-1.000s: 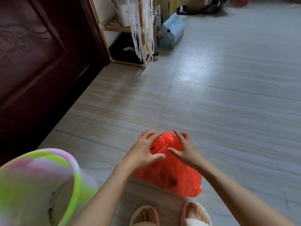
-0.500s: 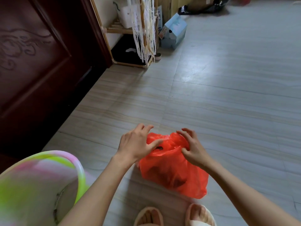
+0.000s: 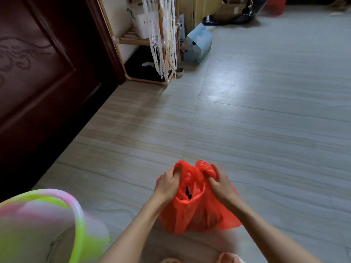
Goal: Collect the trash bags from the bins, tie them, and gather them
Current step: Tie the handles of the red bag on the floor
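A red plastic trash bag [image 3: 197,215] sits on the tiled floor in front of my feet, its mouth gaping with dark contents inside. My left hand [image 3: 168,184] grips the bag's left top flap, fingers curled into the plastic. My right hand [image 3: 220,184] grips the right top flap the same way. The two flaps stand up apart above my fists. A pink and green bin [image 3: 43,223] stands at the lower left, blurred, with its rim toward me.
A dark red wooden door [image 3: 38,78] fills the left side. A wooden rack [image 3: 144,44] with hanging white lace stands behind it, with a light blue carton [image 3: 199,46] on the floor beside it. Boxes and dark bags lie along the far wall.
Both hands have gone from pinching the bag's top together to gripping one flap each and pulling them up and apart. The view has tilted up slightly.
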`<state>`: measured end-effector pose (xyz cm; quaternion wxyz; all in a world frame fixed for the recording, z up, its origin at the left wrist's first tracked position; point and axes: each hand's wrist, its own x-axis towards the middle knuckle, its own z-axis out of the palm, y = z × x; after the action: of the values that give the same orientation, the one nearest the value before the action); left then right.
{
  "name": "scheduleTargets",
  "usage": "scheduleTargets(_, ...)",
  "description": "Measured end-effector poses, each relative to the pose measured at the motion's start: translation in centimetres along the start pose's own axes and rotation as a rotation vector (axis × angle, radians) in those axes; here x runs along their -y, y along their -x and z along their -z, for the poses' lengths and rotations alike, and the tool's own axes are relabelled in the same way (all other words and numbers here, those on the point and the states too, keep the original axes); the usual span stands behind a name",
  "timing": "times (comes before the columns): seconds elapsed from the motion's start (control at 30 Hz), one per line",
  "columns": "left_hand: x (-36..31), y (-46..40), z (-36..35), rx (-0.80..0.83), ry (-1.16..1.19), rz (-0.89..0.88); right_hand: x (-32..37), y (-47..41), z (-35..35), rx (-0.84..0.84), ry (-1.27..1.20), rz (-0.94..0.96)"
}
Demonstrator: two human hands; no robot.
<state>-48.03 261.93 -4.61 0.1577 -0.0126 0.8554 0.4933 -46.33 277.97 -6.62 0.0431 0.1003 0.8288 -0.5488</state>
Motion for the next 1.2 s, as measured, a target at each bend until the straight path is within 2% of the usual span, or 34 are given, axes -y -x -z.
scheduleTargets(0.07,-0.4,-0.2,-1.4,0.032,0.193,0.087,-0.4,-0.1,-0.8,-0.042,-0.061,-0.012)
scheduleTargets(0.13,0.4,-0.6,-2.6,0.149,0.365,0.047,-0.8,-0.4,-1.3,-0.104,-0.171,-0.064)
scheduleTargets(0.23,1.5,-0.3,-3.3,0.295,0.168,-0.006,-1.5,-1.5,-1.3,-0.175,-0.269,-0.182)
scheduleTargets(0.3,2.1,-0.1,-3.6,0.255,-0.070,-0.044,-1.8,-2.0,-1.3,-0.144,-0.189,-0.199)
scheduleTargets(0.33,2.5,-0.2,-3.7,0.189,-0.057,-0.037,-1.9,-2.0,-1.3,-0.114,-0.143,-0.190)
scheduleTargets(0.47,3.1,-0.7,-2.7,0.002,0.368,0.128,-2.9,-2.1,0.1,-0.038,0.000,-0.101)
scheduleTargets(0.53,3.3,-0.4,-2.1,-0.066,0.673,0.227,-3.4,-2.2,1.8,-0.137,-0.041,-0.137)
scheduleTargets(0.57,3.3,-0.3,-2.0,-0.053,0.835,0.283,-3.6,-2.3,2.5,-0.202,-0.094,-0.187)
scheduleTargets(0.63,3.1,0.1,-1.6,0.107,1.081,0.327,-3.5,-2.3,3.1,-0.259,-0.273,-0.325)
scheduleTargets(0.7,2.8,0.7,-1.5,0.253,1.207,0.282,-3.5,-2.6,3.5,-0.306,-0.680,-0.528)
scheduleTargets(0.77,2.7,0.8,-1.6,0.173,1.174,0.286,-3.2,-2.5,4.1,-0.278,-1.130,-0.668)
scheduleTargets(0.83,3.4,0.3,-2.0,-0.052,1.082,0.354,-3.1,-2.3,4.5,-0.243,-1.310,-0.650)
scheduleTargets(0.9,3.3,-0.3,-2.4,-0.266,0.972,0.367,-2.7,-2.2,4.2,-0.249,-1.340,-0.619)
scheduleTargets(0.97,2.5,-0.9,-2.6,-0.390,0.841,0.296,-2.1,-2.3,3.1,-0.277,-1.305,-0.581)
scheduleTargets(1.07,1.1,-1.9,-3.1,-0.432,0.707,0.223,-1.6,-2.3,1.2,-0.309,-1.199,-0.555)
scheduleTargets(1.13,0.4,-2.7,-3.5,-0.450,0.682,0.234,-1.1,-1.9,0.4,-0.213,-1.219,-0.542)
scheduleTargets(1.2,-0.6,-3.2,-3.6,-0.374,0.704,0.215,-0.9,-1.6,-0.2,-0.132,-1.165,-0.549)
